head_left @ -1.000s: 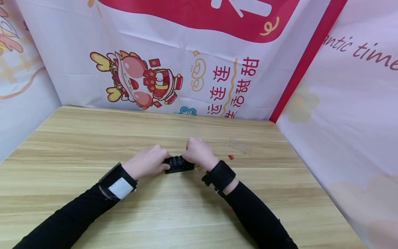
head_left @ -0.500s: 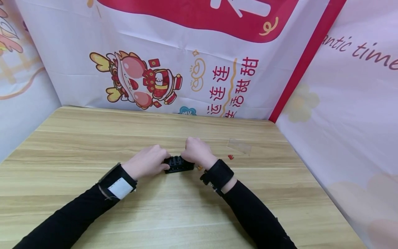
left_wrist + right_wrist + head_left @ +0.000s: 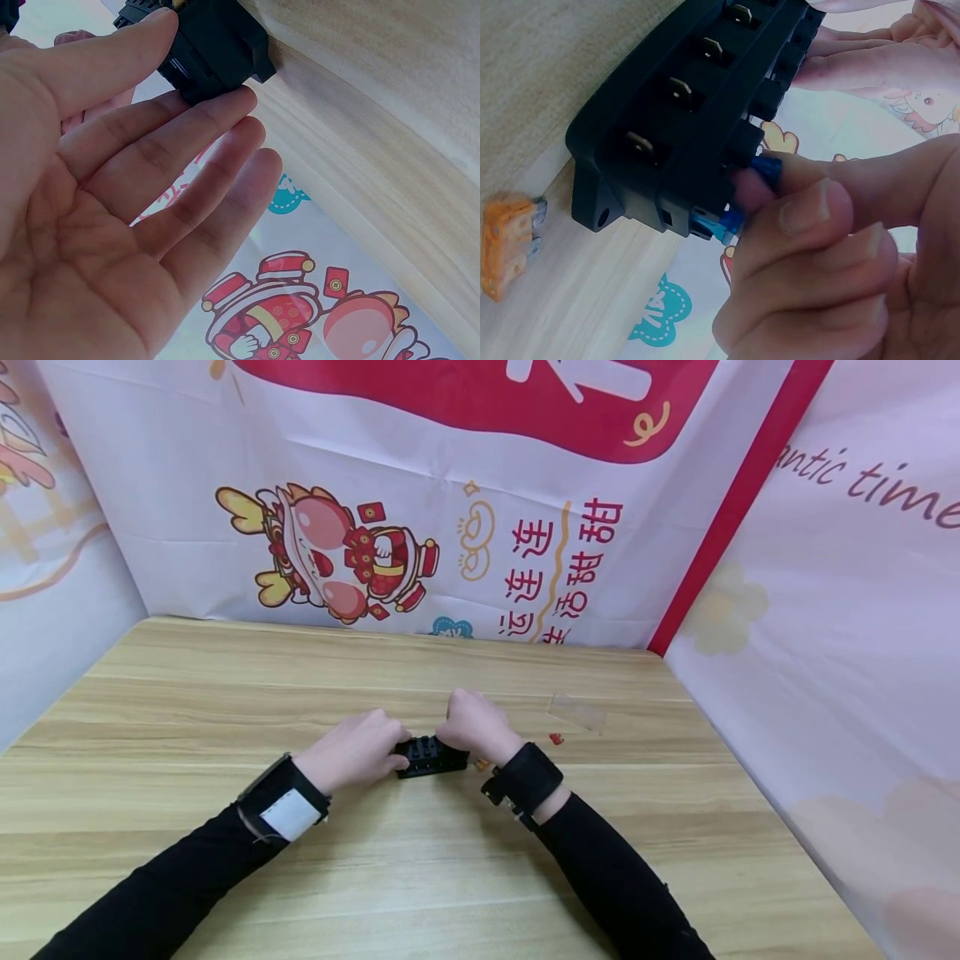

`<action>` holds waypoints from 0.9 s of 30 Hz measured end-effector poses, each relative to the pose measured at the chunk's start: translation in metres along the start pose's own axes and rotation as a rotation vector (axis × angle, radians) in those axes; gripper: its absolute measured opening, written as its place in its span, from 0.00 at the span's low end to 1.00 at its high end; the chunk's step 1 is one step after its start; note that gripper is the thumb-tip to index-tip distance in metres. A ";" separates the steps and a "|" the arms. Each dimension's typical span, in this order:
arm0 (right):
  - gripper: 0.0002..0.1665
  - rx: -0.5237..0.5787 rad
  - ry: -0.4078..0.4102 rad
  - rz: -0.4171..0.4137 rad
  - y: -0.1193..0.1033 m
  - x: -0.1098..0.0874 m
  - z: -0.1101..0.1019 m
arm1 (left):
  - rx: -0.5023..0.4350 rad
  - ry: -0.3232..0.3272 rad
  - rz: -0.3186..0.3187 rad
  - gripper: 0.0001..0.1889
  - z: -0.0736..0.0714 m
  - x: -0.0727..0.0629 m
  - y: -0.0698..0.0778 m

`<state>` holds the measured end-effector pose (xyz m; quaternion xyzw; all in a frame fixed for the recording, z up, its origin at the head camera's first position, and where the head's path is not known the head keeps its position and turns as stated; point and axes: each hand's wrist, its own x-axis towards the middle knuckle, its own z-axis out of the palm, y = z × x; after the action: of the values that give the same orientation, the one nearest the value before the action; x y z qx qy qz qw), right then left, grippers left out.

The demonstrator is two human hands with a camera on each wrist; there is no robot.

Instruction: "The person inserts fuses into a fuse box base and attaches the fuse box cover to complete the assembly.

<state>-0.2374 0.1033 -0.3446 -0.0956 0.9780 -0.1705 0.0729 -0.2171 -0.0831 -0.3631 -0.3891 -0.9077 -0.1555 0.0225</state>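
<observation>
A black fuse box (image 3: pixel 432 757) with a row of metal terminals lies on the wooden table. My left hand (image 3: pixel 358 748) holds its left end between thumb and fingers; in the left wrist view the thumb (image 3: pixel 112 60) is on one side and the fingertips on the other. At the right end, my right hand (image 3: pixel 480 727) pinches a blue blade fuse (image 3: pixel 769 172) at the slots of the box. Fingertips partly cover this fuse, and how deep it sits cannot be seen. An orange blade fuse (image 3: pixel 508 247) lies on the table beside that end.
To the right of my right hand lies a small red piece (image 3: pixel 557 738), seemingly another fuse. A clear plastic cover (image 3: pixel 577 713) rests behind it. Printed cloth (image 3: pixel 420 460) hangs along the back and sides of the table (image 3: pixel 420 877).
My right hand and wrist have shifted very slightly to the left. The left hand and the fuse box look unmoved.
</observation>
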 end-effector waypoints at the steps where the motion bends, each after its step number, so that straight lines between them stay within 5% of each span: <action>1: 0.24 -0.002 0.000 0.001 0.000 0.000 0.000 | -0.001 -0.003 -0.002 0.05 0.000 0.000 0.000; 27: 0.23 0.029 -0.040 0.003 -0.001 -0.008 -0.008 | -0.010 -0.007 -0.009 0.06 -0.002 -0.001 0.001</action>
<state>-0.2312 0.1067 -0.3357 -0.0965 0.9739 -0.1828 0.0942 -0.2157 -0.0838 -0.3615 -0.3855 -0.9088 -0.1588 0.0166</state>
